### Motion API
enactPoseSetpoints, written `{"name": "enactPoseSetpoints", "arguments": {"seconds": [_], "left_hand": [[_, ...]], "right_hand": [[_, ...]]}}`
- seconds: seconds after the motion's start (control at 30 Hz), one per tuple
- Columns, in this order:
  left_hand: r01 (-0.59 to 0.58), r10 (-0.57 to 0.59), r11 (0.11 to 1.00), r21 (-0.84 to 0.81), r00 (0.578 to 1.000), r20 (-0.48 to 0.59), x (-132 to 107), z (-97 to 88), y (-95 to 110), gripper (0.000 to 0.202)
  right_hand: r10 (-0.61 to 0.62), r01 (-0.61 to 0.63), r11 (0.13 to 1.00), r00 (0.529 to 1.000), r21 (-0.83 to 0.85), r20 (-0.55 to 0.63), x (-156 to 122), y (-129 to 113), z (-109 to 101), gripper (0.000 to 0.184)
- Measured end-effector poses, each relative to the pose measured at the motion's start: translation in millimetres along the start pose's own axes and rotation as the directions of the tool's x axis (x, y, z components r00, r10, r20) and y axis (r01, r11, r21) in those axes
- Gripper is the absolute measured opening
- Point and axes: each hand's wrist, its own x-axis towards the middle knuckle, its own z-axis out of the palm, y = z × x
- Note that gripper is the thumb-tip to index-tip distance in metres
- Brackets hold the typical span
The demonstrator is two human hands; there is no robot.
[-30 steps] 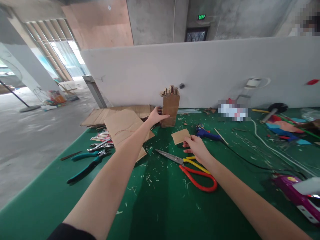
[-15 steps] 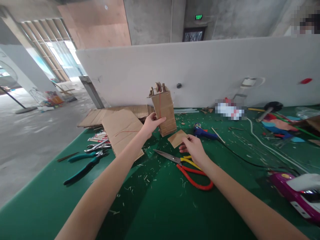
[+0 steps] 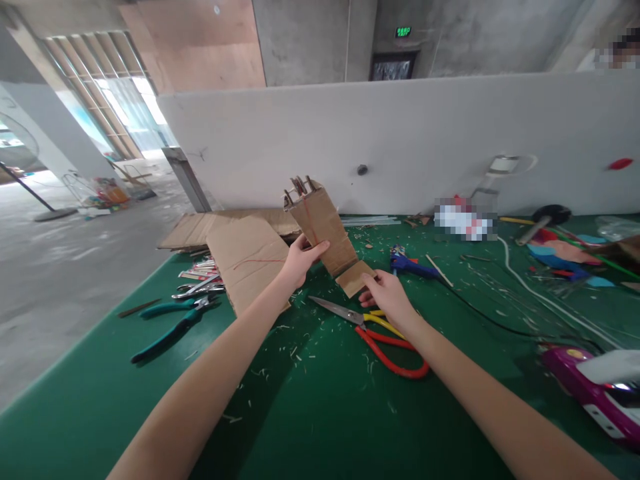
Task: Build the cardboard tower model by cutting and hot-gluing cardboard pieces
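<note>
A white partition (image 3: 425, 140) stood along the far edge of the green counter (image 3: 320, 413), which filled the lower part of the head view and was strewn with pale shavings. Flat cardboard sheets (image 3: 247, 257) lay at the counter's far left, their back edge near the partition. At the far right edge a purple and white object (image 3: 595, 393) rested on the counter, only partly in view.

The cardboard box (image 3: 324, 230), a tall narrow piece with small slats sticking out of its upper end and a red thread running down its face, was raised off the counter and tilted, its top leaning left and away. The left hand (image 3: 299, 261) held it from the left side, thumb on the front face and fingers closed round the box's edge.

Scissors (image 3: 383, 337) with red and yellow handles lay open-bladed on the counter just under the right wrist, tips pointing left. Teal-handled pliers (image 3: 167, 330) lay well to the left, near a heap of small metal tools (image 3: 200, 283) beside the cardboard sheets. A blue glue gun (image 3: 413, 267) lay just beyond the right hand, its black cord trailing right.

The right hand (image 3: 389, 300) pinched the near corner of a small cardboard square (image 3: 356, 277), fingers narrowed onto it. The square sat at the lower end of the cardboard box, touching it or very nearly; which could not be told.
</note>
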Motion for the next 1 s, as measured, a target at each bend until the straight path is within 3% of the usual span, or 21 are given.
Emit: {"name": "enactPoseSetpoints", "arguments": {"seconds": [1.0], "left_hand": [[-0.038,0.038,0.999,-0.007,0.999,0.009,-2.5,4.3,-6.7,0.045]], "right_hand": [[-0.011,0.006,0.984,0.999,-0.180,-0.030,8.3,5.8,0.7,0.010]]}}
